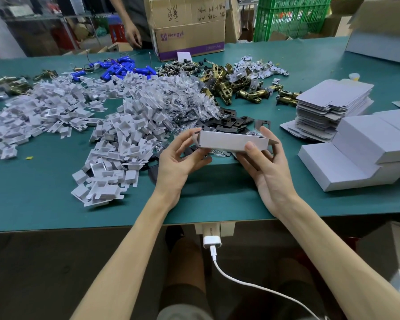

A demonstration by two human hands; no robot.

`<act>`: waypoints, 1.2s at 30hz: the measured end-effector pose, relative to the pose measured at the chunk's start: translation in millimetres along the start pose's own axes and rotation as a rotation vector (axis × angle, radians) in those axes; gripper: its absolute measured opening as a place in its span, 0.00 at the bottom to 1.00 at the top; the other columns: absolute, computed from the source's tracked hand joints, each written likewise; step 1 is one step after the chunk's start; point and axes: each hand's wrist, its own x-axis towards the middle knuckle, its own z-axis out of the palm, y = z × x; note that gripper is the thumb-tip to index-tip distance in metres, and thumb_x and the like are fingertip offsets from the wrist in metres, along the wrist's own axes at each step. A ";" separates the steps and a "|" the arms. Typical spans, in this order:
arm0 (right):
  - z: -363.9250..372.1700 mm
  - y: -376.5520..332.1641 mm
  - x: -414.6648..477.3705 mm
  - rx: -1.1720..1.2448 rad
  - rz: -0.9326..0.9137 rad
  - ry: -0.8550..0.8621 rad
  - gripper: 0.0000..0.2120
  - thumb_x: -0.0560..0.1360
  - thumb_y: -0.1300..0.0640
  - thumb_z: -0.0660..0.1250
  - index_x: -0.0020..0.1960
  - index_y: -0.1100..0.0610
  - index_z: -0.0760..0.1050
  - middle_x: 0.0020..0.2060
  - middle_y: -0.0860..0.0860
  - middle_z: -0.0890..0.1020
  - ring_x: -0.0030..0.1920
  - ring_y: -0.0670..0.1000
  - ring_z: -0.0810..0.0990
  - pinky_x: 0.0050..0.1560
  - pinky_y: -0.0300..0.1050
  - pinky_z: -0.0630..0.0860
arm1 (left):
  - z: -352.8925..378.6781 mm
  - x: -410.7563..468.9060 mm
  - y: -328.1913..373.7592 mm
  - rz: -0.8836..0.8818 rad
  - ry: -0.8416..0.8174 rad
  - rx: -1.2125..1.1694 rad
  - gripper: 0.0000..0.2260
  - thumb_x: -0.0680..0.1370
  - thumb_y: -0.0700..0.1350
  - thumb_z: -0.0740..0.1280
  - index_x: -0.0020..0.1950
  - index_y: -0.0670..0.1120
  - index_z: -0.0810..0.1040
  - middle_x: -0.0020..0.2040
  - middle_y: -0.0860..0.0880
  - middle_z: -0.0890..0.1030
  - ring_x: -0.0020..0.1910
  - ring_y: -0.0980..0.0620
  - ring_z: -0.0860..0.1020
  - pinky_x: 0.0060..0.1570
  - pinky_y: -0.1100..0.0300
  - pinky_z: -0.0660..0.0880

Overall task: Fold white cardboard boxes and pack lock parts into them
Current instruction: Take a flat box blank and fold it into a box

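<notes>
Hands: left hand (pixel 178 162), right hand (pixel 268 167), both bare; fingernails short and plain. Forearms uncovered from wrist to elbow, on either side of the near edge of the table (pixel 56 218). Below that edge: shorts (pixel 183 306), dull grey-olive fabric, hems above the knees, darker in shadow on the right leg. Knees uncovered, just under the edge. White plug block (pixel 212 241) immediately below the edge, between the forearms. White cable (pixel 252 288) from the block, curved over the right thigh toward the lower border; far end out of view.
</notes>
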 end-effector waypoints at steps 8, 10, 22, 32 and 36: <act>-0.8 -0.8 -1.7 -0.005 0.008 -0.028 0.35 0.69 0.59 0.79 0.73 0.47 0.71 0.67 0.61 0.78 0.64 0.56 0.81 0.61 0.48 0.80 | -2.8 -0.7 4.0 -0.133 -0.109 -0.081 0.21 0.80 0.39 0.62 0.74 0.41 0.74 0.69 0.40 0.79 0.63 0.40 0.81 0.65 0.46 0.78; -0.1 -1.9 -3.2 -0.036 0.005 -0.042 0.38 0.66 0.57 0.81 0.73 0.45 0.72 0.66 0.59 0.78 0.64 0.55 0.81 0.60 0.46 0.80 | -2.4 -0.5 5.4 -0.159 -0.077 -0.110 0.17 0.83 0.44 0.61 0.70 0.40 0.76 0.66 0.39 0.80 0.62 0.41 0.82 0.63 0.48 0.79; 2.9 -0.1 -2.9 -0.136 0.051 0.017 0.33 0.75 0.57 0.74 0.77 0.49 0.65 0.66 0.53 0.79 0.60 0.52 0.83 0.54 0.49 0.83 | -2.6 3.8 1.6 -0.196 0.056 -0.051 0.13 0.85 0.35 0.61 0.69 0.43 0.75 0.68 0.44 0.81 0.59 0.50 0.81 0.50 0.54 0.82; -0.7 3.1 -1.7 -0.204 0.059 0.037 0.23 0.77 0.59 0.73 0.70 0.56 0.71 0.62 0.56 0.81 0.60 0.53 0.82 0.56 0.50 0.82 | -2.9 6.8 -1.4 -0.222 0.097 -0.067 0.16 0.86 0.37 0.60 0.73 0.42 0.75 0.62 0.56 0.84 0.60 0.54 0.80 0.55 0.60 0.81; 0.1 2.7 -2.0 -0.220 0.071 0.018 0.21 0.75 0.56 0.74 0.66 0.57 0.75 0.60 0.55 0.83 0.61 0.54 0.82 0.59 0.52 0.82 | -4.3 7.2 -2.5 -0.212 0.098 -0.046 0.14 0.86 0.37 0.59 0.68 0.43 0.80 0.60 0.62 0.82 0.61 0.55 0.81 0.56 0.58 0.81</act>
